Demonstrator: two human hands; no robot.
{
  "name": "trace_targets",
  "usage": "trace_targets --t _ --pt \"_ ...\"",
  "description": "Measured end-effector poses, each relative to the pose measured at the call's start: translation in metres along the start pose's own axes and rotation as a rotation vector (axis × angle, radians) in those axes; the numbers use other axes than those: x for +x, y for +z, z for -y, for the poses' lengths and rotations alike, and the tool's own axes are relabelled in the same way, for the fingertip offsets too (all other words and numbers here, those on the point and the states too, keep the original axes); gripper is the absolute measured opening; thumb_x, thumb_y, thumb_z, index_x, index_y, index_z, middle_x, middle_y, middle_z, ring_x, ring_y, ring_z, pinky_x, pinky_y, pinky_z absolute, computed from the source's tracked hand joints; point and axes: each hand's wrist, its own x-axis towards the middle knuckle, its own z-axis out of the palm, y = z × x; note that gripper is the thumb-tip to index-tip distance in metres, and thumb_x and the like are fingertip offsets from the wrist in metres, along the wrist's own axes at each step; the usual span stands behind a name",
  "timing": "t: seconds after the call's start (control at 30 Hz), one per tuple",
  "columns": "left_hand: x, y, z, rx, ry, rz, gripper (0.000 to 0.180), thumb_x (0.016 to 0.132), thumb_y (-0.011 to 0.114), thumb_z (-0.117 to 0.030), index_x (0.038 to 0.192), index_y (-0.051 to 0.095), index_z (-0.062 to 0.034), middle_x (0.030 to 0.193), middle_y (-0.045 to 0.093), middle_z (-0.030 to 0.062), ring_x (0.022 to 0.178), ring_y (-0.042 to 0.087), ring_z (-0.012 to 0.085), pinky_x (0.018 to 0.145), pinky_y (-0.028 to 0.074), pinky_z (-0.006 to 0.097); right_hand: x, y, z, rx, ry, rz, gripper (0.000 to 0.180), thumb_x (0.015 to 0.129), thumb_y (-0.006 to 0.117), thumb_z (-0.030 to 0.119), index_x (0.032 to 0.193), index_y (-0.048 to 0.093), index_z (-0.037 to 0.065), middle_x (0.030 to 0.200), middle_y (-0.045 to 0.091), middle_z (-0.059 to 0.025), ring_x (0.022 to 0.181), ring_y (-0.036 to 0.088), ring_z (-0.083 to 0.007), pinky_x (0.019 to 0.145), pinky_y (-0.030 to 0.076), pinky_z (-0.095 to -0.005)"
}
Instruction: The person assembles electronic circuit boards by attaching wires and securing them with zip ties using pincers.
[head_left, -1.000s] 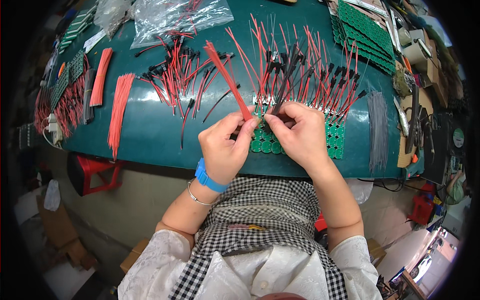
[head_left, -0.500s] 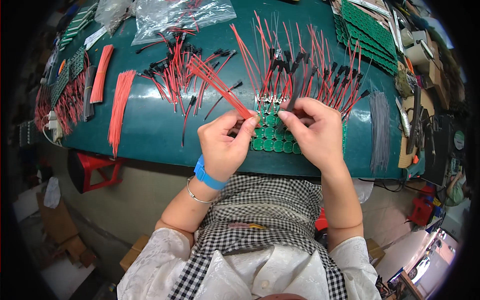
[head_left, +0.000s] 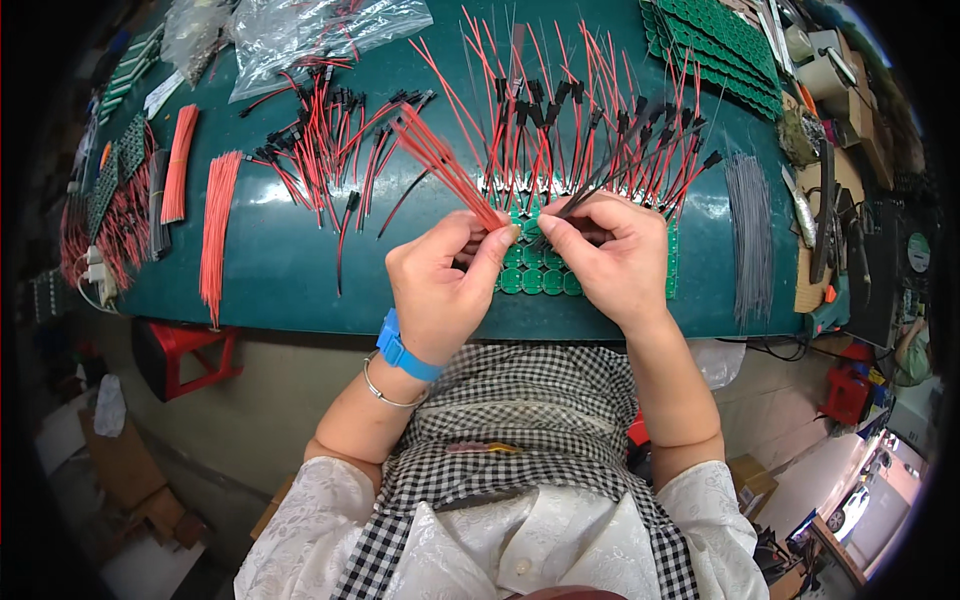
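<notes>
My left hand (head_left: 440, 270) is closed, thumb against fingers, on a bundle of thin red wires (head_left: 437, 160) that slants up to the left. Black wires (head_left: 603, 178) are pinched in my right hand (head_left: 618, 260) and fan up to the right. The two hands are close together over a green circuit board panel (head_left: 530, 280) of round sections. Red and black leads with black connectors (head_left: 545, 115) stand up along the panel's far part. My fingers hide the wire ends and part of the board.
Loose connector leads (head_left: 325, 145) lie left of centre. Red wire bundles (head_left: 219, 235) rest farther left, and a grey-black wire bundle (head_left: 750, 240) at right. Stacked green panels (head_left: 715, 55) sit at the back right, a clear plastic bag (head_left: 320, 40) at the back left. A red stool (head_left: 185, 355) stands below the table's edge.
The black wires in my right hand have swung from nearly upright to a spread slant toward the right. My left hand keeps its red bundle. The whole view has shifted slightly.
</notes>
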Motion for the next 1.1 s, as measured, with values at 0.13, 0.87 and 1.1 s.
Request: trace_targets --t 0.13,0.87,1.1 --pt "0.0 0.002 0.002 -0.003 0.024 -0.018 0.01 0.086 0.072 -0.002 0.093 0.069 0.0037 0.077 0.072 0.01 0.068 0.069 0.0115 0.061 0.055 0.025 0.001 0.001 0.0 -0.033 -0.021 0.028 0.012 0.079 0.075 0.002 0.077 0.067 -0.007 0.071 0.066 -0.0096 0.061 0.064 -0.0102 0.054 0.051 -0.0237" --pt "0.0 0.006 0.007 0.113 0.151 -0.032 0.01 0.083 0.075 -0.003 0.092 0.069 0.0001 0.069 0.067 0.0102 0.057 0.064 0.013 0.052 0.049 0.026 0.002 0.0 0.004 -0.057 -0.021 0.081 0.022 0.079 0.075 0.001 0.101 0.07 -0.003 0.078 0.067 -0.0071 0.061 0.063 -0.0097 0.055 0.052 -0.0225" --pt "0.002 0.008 0.01 0.236 0.271 -0.046 0.016 0.082 0.076 -0.003 0.097 0.071 -0.0014 0.071 0.067 0.0101 0.051 0.058 0.0148 0.049 0.045 0.028 -0.008 -0.025 0.002 0.129 0.136 0.042 0.008 0.082 0.076 0.001 0.083 0.069 -0.003 0.085 0.069 -0.0074 0.077 0.067 -0.0104 0.069 0.055 -0.0236"
